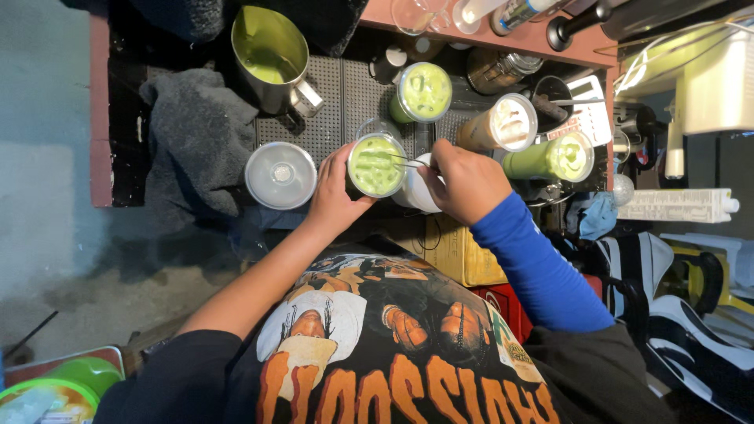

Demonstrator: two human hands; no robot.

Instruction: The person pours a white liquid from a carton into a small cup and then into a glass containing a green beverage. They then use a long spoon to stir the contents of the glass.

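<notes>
the green cup (375, 165) stands on the dark surface (338, 102), in the middle of all the things. it is full of a thick green drink and has no lid on.

the left hand (334, 192) is wrapped round the side of the green cup and holds it tight. the right hand (465, 182) is just beside the green cup, on the other side from the left hand. its fingers are pinched shut on a thin spoon (399, 159). the end of the spoon lies over the top of the green drink.

a white cup (416, 188) sits right next to the green cup, partly under the right hand. a round clear lid (280, 174) lies flat just beside the green cup, past the left hand. a metal jug (271, 59) with green in it stands farther back from the green cup, and a grey cloth (196, 133) lies beside the jug. another green cup with a lid (422, 93) stands just behind the green cup. a brown drink (503, 126) and one more green drink (554, 157) lie past the right hand, well away from the green cup.
</notes>
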